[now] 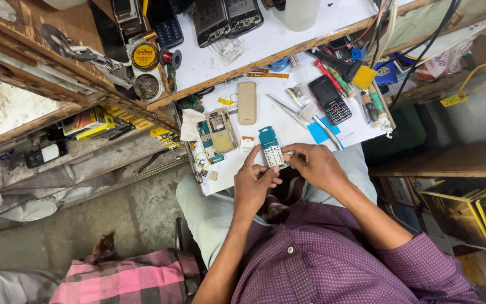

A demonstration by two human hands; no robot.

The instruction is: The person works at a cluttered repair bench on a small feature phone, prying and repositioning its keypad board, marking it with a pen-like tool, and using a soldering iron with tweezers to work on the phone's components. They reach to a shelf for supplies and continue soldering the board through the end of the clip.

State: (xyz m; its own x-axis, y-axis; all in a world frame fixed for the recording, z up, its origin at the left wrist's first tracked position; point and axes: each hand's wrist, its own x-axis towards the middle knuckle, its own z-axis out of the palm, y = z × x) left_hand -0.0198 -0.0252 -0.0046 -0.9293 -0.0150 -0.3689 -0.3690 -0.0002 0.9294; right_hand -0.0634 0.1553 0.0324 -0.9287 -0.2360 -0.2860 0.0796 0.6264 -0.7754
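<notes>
While steadying it over the white board at frame centre, the left hand and right hand are both pinching a teal keypad panel, fingers closed on its edges, leaving its face exposed.

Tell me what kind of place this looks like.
Most likely a small phone repair stall. Both hands hold a teal phone part over a white worktop, with a bare circuit board, a black keypad phone and screwdrivers around.

Wood shelf, grey concrete floor
</notes>
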